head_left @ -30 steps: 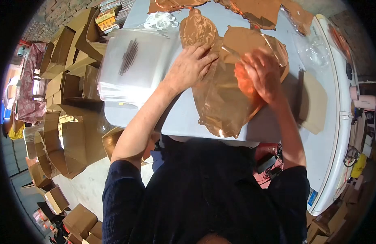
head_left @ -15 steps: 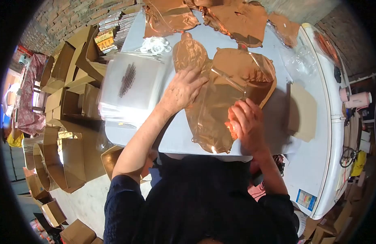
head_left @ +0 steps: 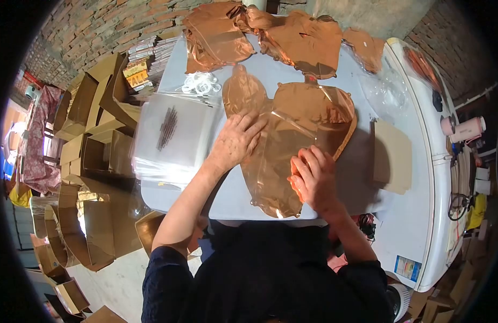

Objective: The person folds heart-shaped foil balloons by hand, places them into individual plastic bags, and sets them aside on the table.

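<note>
A flat, shiny copper-brown foil balloon (head_left: 281, 161) with rounded lobes lies on the pale table in front of me. My left hand (head_left: 239, 139) rests on its left part, fingers stretched out flat. Over the balloon's lower right part, my right hand (head_left: 313, 177) has its fingers curled together; what they hold, if anything, is hidden. A thin clear strip (head_left: 292, 125) runs slantwise across the foil above my right hand. Beside my left hand is a stack of clear plastic bags (head_left: 192, 129) with dark marks on the top one.
More brown foil balloons (head_left: 308, 43) lie along the table's far edge. White ribbon loops (head_left: 201, 84) sit behind the bags. Cardboard sheets (head_left: 393, 156) lie on the right, before a long white appliance (head_left: 440, 215). Open cardboard boxes (head_left: 98, 215) crowd the floor at left.
The view has tilted slightly, so the table sits a little lower. My right hand has shifted slightly left and its fingers stay curled. My left hand remains flat on the foil.
</note>
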A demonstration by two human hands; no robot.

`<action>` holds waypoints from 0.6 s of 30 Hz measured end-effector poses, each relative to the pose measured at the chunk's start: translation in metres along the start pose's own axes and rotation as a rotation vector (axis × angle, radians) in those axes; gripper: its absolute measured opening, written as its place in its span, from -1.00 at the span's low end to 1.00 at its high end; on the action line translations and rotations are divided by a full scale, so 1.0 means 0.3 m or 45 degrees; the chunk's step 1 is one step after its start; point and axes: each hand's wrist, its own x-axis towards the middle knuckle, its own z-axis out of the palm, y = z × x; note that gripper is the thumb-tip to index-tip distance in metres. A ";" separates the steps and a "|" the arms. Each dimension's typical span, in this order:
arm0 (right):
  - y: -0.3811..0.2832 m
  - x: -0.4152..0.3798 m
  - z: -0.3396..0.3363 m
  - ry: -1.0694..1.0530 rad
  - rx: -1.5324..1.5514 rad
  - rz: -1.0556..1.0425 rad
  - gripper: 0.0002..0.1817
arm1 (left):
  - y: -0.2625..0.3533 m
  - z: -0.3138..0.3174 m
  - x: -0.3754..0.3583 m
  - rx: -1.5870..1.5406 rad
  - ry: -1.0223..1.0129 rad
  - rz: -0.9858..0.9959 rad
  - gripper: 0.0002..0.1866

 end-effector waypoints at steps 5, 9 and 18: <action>-0.006 -0.001 0.008 -0.018 -0.009 0.016 -0.50 | 0.008 -0.010 0.001 -0.033 -0.033 -0.010 -0.54; -0.009 0.002 -0.002 -0.021 0.015 0.020 -0.50 | 0.015 -0.021 0.004 -0.038 -0.039 -0.014 -0.56; 0.294 0.230 -0.090 0.142 -0.344 -0.084 -0.59 | 0.033 -0.033 0.022 -0.122 -0.012 -0.071 -0.62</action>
